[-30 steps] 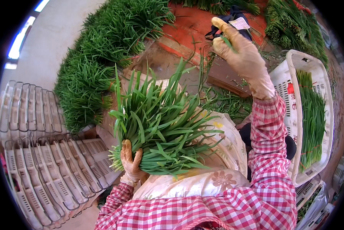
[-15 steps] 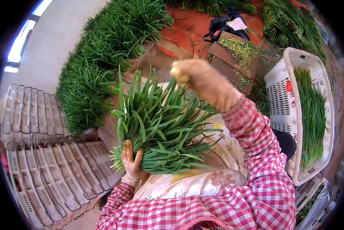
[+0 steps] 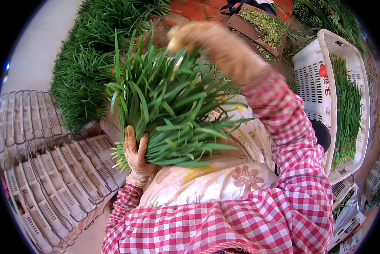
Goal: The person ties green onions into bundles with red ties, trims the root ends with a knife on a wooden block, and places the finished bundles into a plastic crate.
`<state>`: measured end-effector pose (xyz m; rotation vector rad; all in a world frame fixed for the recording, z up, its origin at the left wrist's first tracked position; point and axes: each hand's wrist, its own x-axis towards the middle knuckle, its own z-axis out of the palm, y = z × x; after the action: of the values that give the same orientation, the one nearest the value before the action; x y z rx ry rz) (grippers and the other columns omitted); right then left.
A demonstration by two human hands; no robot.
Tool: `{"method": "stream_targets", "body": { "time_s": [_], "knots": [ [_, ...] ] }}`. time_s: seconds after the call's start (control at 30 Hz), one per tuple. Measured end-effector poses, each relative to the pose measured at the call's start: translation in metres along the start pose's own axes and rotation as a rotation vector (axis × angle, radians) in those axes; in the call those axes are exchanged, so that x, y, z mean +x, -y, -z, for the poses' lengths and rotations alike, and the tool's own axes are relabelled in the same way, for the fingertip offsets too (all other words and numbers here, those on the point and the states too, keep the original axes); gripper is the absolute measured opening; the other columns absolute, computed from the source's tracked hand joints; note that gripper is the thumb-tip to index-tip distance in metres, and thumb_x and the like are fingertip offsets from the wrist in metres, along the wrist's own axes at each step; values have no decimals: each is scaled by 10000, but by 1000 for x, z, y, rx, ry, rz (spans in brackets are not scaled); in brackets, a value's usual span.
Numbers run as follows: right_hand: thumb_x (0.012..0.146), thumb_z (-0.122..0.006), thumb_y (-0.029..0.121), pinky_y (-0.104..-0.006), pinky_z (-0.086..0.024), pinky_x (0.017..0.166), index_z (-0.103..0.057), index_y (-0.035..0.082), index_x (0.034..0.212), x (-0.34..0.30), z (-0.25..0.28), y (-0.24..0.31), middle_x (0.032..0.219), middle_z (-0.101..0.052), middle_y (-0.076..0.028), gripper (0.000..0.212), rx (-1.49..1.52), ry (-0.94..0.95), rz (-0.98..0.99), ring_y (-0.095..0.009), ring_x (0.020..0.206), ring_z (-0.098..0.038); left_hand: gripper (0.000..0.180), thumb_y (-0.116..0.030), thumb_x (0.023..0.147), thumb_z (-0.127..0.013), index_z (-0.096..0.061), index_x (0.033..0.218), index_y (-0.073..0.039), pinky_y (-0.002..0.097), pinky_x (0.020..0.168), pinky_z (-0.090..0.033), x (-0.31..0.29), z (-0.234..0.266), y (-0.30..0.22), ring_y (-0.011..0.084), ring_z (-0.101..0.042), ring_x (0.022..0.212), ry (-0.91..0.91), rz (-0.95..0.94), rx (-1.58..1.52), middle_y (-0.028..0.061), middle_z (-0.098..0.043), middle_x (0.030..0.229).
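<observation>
A thick bunch of garlic chives (image 3: 168, 106) lies across my lap, its pale cut ends at the left and its green leaves fanned up and to the right. My left hand (image 3: 137, 153), in a stained cream glove, grips the bunch close to those cut ends. Over the leaf tips at the far side is my right hand (image 3: 194, 39), gloved too and smeared by motion. Its fingers look bent, but whether they pinch any leaves is unclear. Beneath the bunch, a flowered cream apron (image 3: 224, 186) covers my lap.
A long heap of chive bundles (image 3: 84, 63) lies at the far left. Stacked white crates with wire handles (image 3: 58, 190) stand at the left. A white crate (image 3: 313, 80) holding tied chives (image 3: 346, 114) is at the right. Beyond my right hand, trimmings lie on a board (image 3: 251, 31).
The view has shifted, so most things sit higher in the picture. My right hand has moved left over the leaf tips. My left hand keeps its grip on the bunch.
</observation>
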<state>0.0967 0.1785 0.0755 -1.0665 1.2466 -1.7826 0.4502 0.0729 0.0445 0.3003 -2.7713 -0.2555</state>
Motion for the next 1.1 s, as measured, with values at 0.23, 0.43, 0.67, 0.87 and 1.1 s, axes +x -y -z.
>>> {"method": "stream_targets", "body": {
  "time_s": [0.23,0.43,0.67,0.87,1.1],
  "knots": [
    [899,-588,325,-177,-385,649,-686,47,964,-66,79,66,903,-658,14,302,-449,-441,-14,-20,705,-488,732,-226,578,-782,-531,1253,-95,502,983,-339,11,5,-18,464,-380,1255,-14,86,60,287,-329,1415],
    [831,-703,315,-163,-338,473,-690,76,763,-120,8,118,646,-604,37,249,-360,-392,-314,-10,533,-463,759,-228,586,-778,-498,1277,-82,511,981,-350,20,3,-31,473,-397,1230,8,87,184,284,-332,1407],
    [726,-775,401,-232,-434,494,-565,95,725,-131,-30,99,624,-547,7,371,-797,-6,-96,-69,554,-493,752,-270,588,-761,-496,1274,-116,521,948,-365,22,1,-38,478,-405,1212,13,99,238,281,-340,1399],
    [735,-727,489,-326,-446,522,-572,24,696,-121,-60,51,587,-533,-86,491,-893,68,-325,-205,524,-529,708,-354,612,-731,-515,1248,-129,527,915,-379,15,-9,-39,470,-406,1209,-1,123,318,280,-339,1396],
    [892,-568,371,-320,-386,461,-558,38,628,-118,-73,60,519,-527,-51,425,-157,215,-680,-164,482,-518,779,-372,588,-752,-486,1272,-110,511,920,-390,12,-6,-38,479,-420,1201,3,117,346,286,-341,1395]
  ]
}}
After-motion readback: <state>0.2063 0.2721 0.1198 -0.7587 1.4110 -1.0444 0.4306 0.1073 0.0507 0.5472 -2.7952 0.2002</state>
